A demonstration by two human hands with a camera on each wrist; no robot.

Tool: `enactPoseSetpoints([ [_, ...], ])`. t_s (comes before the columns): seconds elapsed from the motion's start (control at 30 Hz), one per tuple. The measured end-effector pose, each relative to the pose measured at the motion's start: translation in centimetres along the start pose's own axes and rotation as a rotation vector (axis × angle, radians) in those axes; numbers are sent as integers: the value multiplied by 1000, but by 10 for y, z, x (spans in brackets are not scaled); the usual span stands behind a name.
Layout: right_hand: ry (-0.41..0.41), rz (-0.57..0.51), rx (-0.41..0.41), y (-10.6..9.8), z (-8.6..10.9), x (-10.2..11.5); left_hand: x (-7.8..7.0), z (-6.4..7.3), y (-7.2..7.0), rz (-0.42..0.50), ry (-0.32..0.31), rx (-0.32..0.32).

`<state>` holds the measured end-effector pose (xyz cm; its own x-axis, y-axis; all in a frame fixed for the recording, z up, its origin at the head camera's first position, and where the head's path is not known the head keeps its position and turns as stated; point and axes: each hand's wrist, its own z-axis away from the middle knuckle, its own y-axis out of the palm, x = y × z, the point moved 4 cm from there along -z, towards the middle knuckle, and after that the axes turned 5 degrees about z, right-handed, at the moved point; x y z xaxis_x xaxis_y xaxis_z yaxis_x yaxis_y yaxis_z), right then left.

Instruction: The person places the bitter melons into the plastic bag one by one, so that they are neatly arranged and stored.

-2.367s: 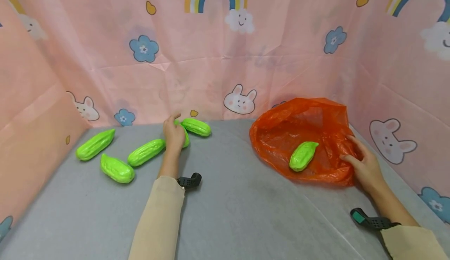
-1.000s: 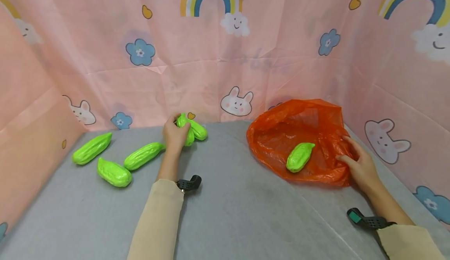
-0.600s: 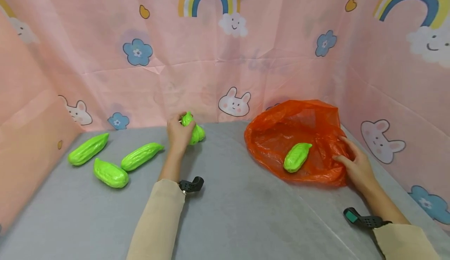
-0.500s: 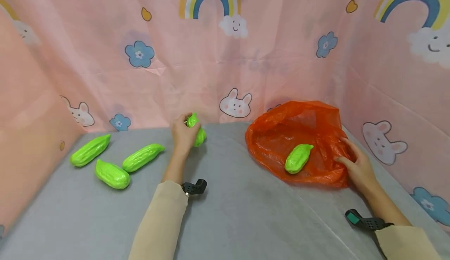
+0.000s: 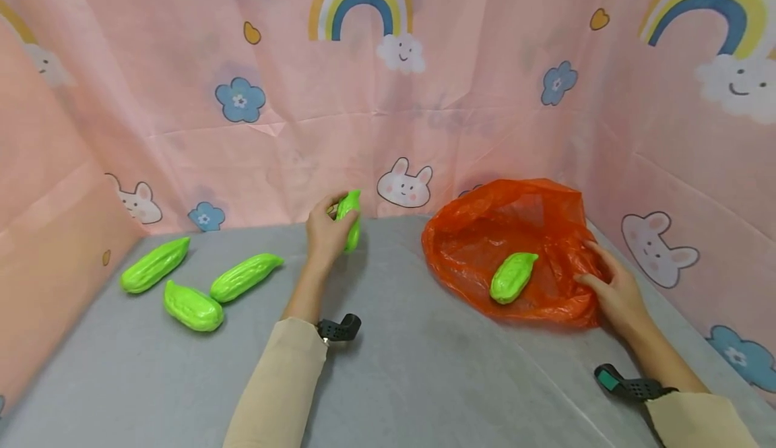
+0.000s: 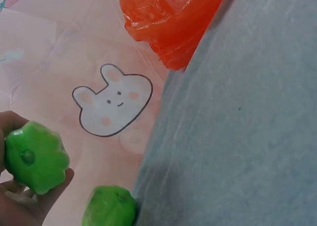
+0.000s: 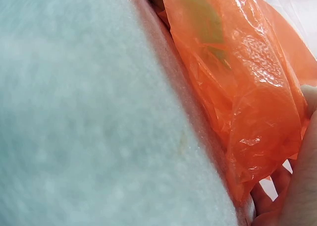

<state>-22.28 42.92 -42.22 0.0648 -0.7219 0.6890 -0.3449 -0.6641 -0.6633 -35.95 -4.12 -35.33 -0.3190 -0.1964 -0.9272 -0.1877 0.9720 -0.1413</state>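
My left hand (image 5: 325,236) grips a bright green bitter melon (image 5: 349,220) upright near the back wall, its pointed tip up. From the left wrist view, that melon's lobed end (image 6: 42,156) faces the camera, and a second bitter melon (image 6: 109,206) lies below it; in the head view this one is hidden behind the hand and the held melon. On the right, my right hand (image 5: 621,293) holds the side of an orange plastic bag (image 5: 560,283) between thumb and fingers. The bag's mouth gapes toward the left, with one bitter melon (image 5: 512,278) lying inside.
On the left of the grey tabletop (image 5: 418,367) lie three more bitter melons: one by the left wall (image 5: 154,265), one in front (image 5: 192,306), and one slanting (image 5: 245,277) beside it. Pink printed sheets (image 5: 321,131) enclose the back and sides.
My left hand has closed on a bitter melon among those at the back, raised it upright and shifted right with it. The right hand keeps its hold on the bag; the head view moves slightly.
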Motion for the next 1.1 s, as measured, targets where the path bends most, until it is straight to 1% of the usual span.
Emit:
enactPoseSetpoints([
  [0.17, -13, -24, -14, -2, -1, -1, -8, 3, 7, 14, 2, 57],
  [0.33, -9, -50, -37, -6, 0, -4, -16, 6, 18, 54, 8, 123],
  [0.5, 3, -58, -18, -4, 0, -4, -23, 8, 26, 102, 35, 157],
  [0.7, 6, -54, -17, -3, -1, -1, -34, 10, 41, 168, 11, 220],
  [0.87, 5, -56, -17, -3, -4, 1, -47, 8, 51, 183, 45, 239],
  [0.97, 13, -60, -14, -3, -4, 1, -54, 6, 57, 177, 62, 249],
  [1.03, 23, -57, -8, -3, -3, 1, -59, 5, 62, 176, 63, 270],
  [1.1, 33, -58, 1, -2, -2, 1, -64, 4, 71, 174, 66, 310],
])
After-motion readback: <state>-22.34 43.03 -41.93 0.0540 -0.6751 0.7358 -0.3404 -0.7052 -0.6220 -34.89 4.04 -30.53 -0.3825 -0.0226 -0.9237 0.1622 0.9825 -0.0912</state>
